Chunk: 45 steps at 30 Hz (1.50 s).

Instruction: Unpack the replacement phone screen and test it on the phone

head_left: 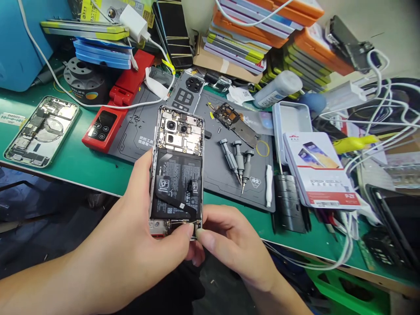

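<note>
An opened smartphone [179, 175] is held up in front of me, its back off, with the cameras, boards and a black battery showing. My left hand [147, 232] wraps round its left side and lower end, the thumb lying across the bottom. At the lower right corner, my right hand [229, 240] grips the phone between thumb and bent fingers. A dark flex cable [177, 202] runs slantwise over the battery. Beyond the phone, a loose back cover [188, 94] lies on the grey work mat [226, 183]. The fingertips behind the phone are partly hidden.
Several grey screwdrivers [239, 159], a removed phone part [234, 122] and a white pry tool [269, 186] lie on the mat. Left are a red device [105, 127] and another opened phone [42, 131]. Right are a screen box [321, 170] and tangled white cables [390, 109].
</note>
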Each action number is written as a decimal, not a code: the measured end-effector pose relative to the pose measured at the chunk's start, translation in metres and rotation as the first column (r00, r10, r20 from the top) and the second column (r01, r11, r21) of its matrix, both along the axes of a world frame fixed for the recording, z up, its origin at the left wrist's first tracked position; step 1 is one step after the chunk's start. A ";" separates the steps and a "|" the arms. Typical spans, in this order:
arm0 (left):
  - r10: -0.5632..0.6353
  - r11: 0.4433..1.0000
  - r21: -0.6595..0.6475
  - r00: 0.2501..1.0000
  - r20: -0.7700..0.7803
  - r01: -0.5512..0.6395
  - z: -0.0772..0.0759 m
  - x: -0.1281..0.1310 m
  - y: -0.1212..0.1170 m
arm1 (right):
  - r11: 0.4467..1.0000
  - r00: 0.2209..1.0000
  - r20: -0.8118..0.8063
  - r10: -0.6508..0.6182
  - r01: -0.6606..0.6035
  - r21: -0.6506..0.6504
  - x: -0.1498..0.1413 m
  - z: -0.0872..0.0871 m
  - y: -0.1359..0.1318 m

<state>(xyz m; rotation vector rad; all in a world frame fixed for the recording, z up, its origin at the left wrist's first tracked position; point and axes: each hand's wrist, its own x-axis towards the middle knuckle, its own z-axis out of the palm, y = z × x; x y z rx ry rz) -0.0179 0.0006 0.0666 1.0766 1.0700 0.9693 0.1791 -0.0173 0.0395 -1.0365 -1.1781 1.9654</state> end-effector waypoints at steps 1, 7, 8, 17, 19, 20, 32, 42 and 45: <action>0.009 1.000 -0.001 1.000 0.012 -0.009 0.000 0.001 0.000 | 1.000 1.000 0.003 -0.007 0.007 0.001 -0.001 0.000 0.000; 0.044 0.999 -0.008 0.999 0.010 -0.044 0.004 0.003 -0.001 | 0.999 0.999 0.020 -0.035 0.035 -0.008 -0.004 0.003 -0.003; 0.041 0.999 -0.027 0.999 0.032 -0.040 0.004 0.003 -0.001 | 0.999 0.999 0.022 -0.036 0.036 -0.010 -0.004 0.003 -0.003; 0.055 0.997 -0.061 0.993 0.108 -0.048 0.005 0.004 0.000 | 0.999 0.999 -0.023 -0.025 0.025 0.024 -0.005 0.001 -0.003; 0.036 0.999 -0.040 0.992 0.118 -0.032 0.004 0.004 -0.001 | 0.999 0.999 -0.028 -0.027 0.028 0.029 -0.006 0.001 -0.003; 0.025 0.999 -0.031 0.992 0.124 -0.022 0.003 0.004 -0.002 | 0.999 0.999 -0.031 -0.029 0.030 0.031 -0.006 0.002 -0.002; 0.088 0.995 0.042 0.994 0.070 -0.091 -0.004 -0.001 -0.005 | 0.993 0.999 0.012 -0.031 0.029 0.114 -0.005 0.001 -0.001; 0.419 0.899 0.006 0.862 0.285 -0.438 -0.039 0.008 -0.033 | 0.836 0.910 0.082 -0.407 0.334 0.436 -0.031 0.012 -0.001; 0.305 0.908 0.209 0.915 0.264 -0.363 -0.049 0.001 -0.029 | 0.781 0.879 0.041 -0.474 0.399 0.481 -0.036 0.013 -0.001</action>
